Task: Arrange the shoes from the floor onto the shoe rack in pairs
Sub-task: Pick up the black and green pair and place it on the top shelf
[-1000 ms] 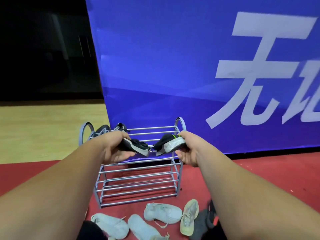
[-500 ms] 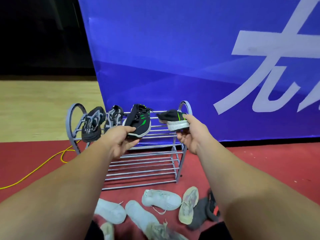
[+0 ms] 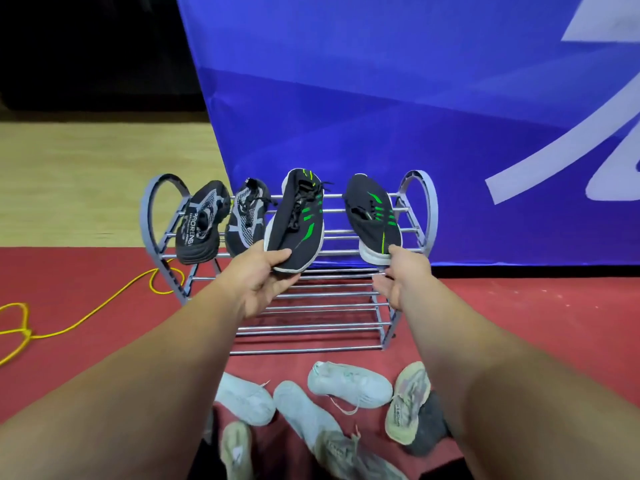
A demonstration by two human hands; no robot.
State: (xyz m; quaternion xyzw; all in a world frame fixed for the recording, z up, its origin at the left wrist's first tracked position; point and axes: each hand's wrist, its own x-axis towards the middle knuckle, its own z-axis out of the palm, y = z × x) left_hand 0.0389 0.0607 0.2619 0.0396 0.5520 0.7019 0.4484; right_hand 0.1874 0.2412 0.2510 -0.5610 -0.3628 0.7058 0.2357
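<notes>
1. Grips the near end of the first black-and-green shoe with the left hand, thumb on top and fingers curled underneath.
2. Keeps that shoe lengthwise over the top tier of the shoe rack, far end toward the blue banner.
3. Touches the near end of the second black-and-green shoe with the thumb of the right hand, the fingers loosely spread below; cannot tell whether holding or merely touching.
4. Second shoe also lengthwise on the top tier, just right of the first, near the rack's right end loop.
5. At the left of the same tier, side by side: two black-and-grey shoes.
6. On the red carpet in front of the rack, in a loose scatter: white shoes, a beige shoe lying against a dark grey shoe.
7. Left of the rack, on the carpet: a yellow cable.
</notes>
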